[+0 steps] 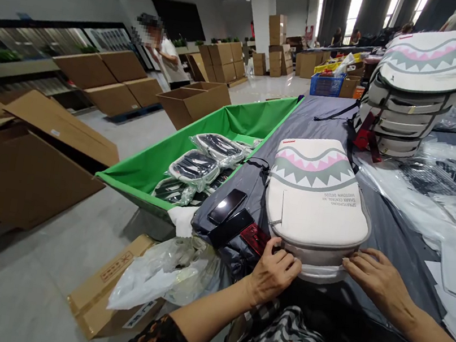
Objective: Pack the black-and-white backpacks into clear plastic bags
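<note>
A white backpack (317,207) with a pink and grey-green toothed pattern lies front side up before me on the dark-covered table, its printed lettering upside down to my view. My left hand (275,269) is closed, its bent fingers gripping the near left edge of the pack. At the near right corner, my right hand (378,279) has its fingers pressed together on the side of the same pack. A red tag (254,238) hangs out at the left, beside two dark phone-like slabs (228,206). Black straps show behind the pack.
A stack of similar backpacks (414,96) stands at the back right. Clear plastic bags (435,185) lie on the table's right. Left of the table, a green bin (133,171) holds several wrapped packs. Cardboard boxes (30,176) and a person (168,53) are beyond.
</note>
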### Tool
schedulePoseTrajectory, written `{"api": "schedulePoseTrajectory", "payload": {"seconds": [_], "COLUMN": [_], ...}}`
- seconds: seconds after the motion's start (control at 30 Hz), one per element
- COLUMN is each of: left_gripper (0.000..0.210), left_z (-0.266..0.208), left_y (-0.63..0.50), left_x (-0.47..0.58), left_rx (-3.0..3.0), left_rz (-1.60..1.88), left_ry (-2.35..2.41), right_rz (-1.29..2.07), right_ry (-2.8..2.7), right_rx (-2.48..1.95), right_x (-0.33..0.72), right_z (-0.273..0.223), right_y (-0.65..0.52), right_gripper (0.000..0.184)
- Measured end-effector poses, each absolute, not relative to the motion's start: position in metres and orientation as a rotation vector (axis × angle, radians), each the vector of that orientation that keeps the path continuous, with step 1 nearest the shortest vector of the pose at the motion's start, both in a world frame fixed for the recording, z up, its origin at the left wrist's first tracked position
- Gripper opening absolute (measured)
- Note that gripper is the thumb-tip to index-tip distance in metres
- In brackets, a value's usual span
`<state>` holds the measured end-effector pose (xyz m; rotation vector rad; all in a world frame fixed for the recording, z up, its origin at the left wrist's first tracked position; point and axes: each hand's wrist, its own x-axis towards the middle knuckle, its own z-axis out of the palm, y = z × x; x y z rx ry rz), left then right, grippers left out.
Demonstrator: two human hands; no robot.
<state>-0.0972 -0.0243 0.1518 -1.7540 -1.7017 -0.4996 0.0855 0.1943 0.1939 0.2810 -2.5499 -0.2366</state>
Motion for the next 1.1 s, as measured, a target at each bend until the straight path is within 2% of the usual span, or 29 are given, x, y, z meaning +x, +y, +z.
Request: {"api": "schedulePoseTrajectory", "payload": {"seconds": [0.17,0.33,0.47,0.6,0.7,0.83,0.97,1.1], "left_gripper": [0.01,0.016,0.008,0.025,0.013,0.033,0.04,0.031], "left_z": [0.15,0.147,0.144,0.144,0.146,0.146,0.144,0.137], "left_y": [-0.031,-0.017,-0.009,-0.008,-0.008,-0.007,-0.009,-0.012], "left_x": [-0.109,-0.129,-0.128,-0.113,-0.105,-0.101,-0.101,-0.104], "left_rx": [-1.826,-2.355,-2.33,-2.226,-2.17,-2.025,-2.03,-2.042], "left_rz": [-0.691,-0.628,-0.726,-0.8,-0.905,-1.148,-1.225,-1.075], "left_ry": [-1.541,-1.365,-1.654,-1.987,-2.067,-2.095,-1.948,-1.797], "right_rz": [-0.295,-0.201,-0.2,-0.109,-0.104,-0.093,-0.052,-0.007], "right_ry": [-2.475,-2.523,-2.527,-2.463,-2.412,-2.452,-2.514,-2.654], "right_rx": [0.262,0.407,0.332,0.166,0.372,0.534,0.308,0.215], "right_x": [0.08,0.066,0.07,0.088,0.097,0.089,0.07,0.061], "right_z": [0.192,0.186,0.186,0.19,0.191,0.183,0.166,0.158], "right_y": [0.188,0.199,0.208,0.199,0.175,0.142,0.131,0.133], "right_gripper": [0.027,0.029,0.026,0.019,0.026,0.035,0.024,0.009]}}
